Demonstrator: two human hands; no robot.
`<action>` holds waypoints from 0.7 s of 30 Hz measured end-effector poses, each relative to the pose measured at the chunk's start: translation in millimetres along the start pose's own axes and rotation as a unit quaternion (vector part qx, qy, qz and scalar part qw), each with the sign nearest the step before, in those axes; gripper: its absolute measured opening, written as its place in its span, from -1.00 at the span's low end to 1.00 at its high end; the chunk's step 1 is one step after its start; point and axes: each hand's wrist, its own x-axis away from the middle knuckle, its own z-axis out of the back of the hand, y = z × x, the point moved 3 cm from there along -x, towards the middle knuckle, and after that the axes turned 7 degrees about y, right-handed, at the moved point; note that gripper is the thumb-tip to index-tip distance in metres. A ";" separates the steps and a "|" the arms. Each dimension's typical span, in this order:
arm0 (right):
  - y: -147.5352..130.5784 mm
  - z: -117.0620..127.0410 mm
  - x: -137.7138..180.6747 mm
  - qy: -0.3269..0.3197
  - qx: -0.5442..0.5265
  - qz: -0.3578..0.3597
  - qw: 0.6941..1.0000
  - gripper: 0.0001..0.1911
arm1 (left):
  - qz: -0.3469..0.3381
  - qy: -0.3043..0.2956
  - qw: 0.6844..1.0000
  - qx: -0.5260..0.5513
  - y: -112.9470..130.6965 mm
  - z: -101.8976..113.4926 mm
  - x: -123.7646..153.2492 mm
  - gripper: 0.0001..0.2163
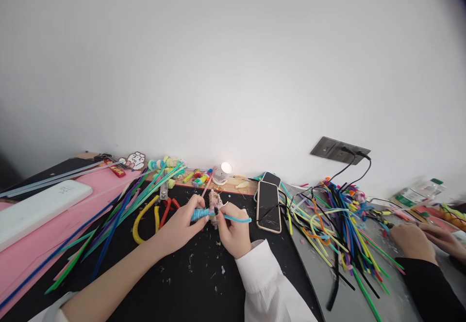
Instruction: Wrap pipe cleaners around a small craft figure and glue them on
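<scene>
Now L fingers (pixel 194 203), R fingers (pixel 227 210) pinch blue pipe cleaner (pixel 200 214); pliers (pixel 137 224) nr L, phone (pixel 269 208) nr R.

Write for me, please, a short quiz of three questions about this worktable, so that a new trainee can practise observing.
1. Choose: what colour is the wrapped piece in the left hand of the person wearing the camera?
A) red
B) blue
C) yellow

2. True or false: in the picture, the white cup stands farther left than the light-framed phone.

3. Fill the gap: the co-worker's sleeve, at the right edge of the picture, is ____ in colour.

Key:
1. B
2. True
3. black
</scene>
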 end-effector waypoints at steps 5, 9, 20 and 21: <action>-7.4 -4.1 3.6 -0.036 0.013 0.045 0.998 -0.68 | 0.018 0.069 0.997 -0.031 -10.8 1.5 -2.8 -0.84; -5.5 -5.2 0.5 -0.080 0.012 0.032 0.996 -0.78 | 0.030 0.131 0.990 -0.052 -16.1 8.0 -5.2 -0.82; 36.8 -1.4 4.0 -0.164 0.262 -0.172 0.935 -0.51 | 0.012 0.206 0.974 -0.088 -15.8 22.5 -6.5 -0.81; 38.2 -1.6 4.3 -0.171 0.263 -0.182 0.932 -0.52 | 0.006 0.195 0.977 -0.088 -15.2 21.4 -6.0 -0.82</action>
